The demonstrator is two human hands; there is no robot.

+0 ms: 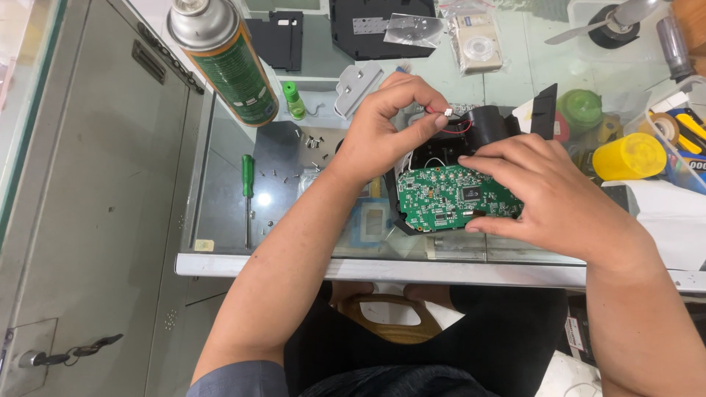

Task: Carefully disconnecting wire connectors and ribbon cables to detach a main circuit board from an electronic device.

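Observation:
A green circuit board lies in a black plastic housing on the glass table. My left hand pinches a small white connector on red and black wires just above the housing. Over the board's right side rests my right hand, fingers gripping the board and housing edge. Part of the board is hidden under that hand.
A green spray can stands at the back left, with a small green bottle beside it. A green-handled screwdriver and several loose screws lie left of the housing. Yellow cap, tape and tools crowd the right.

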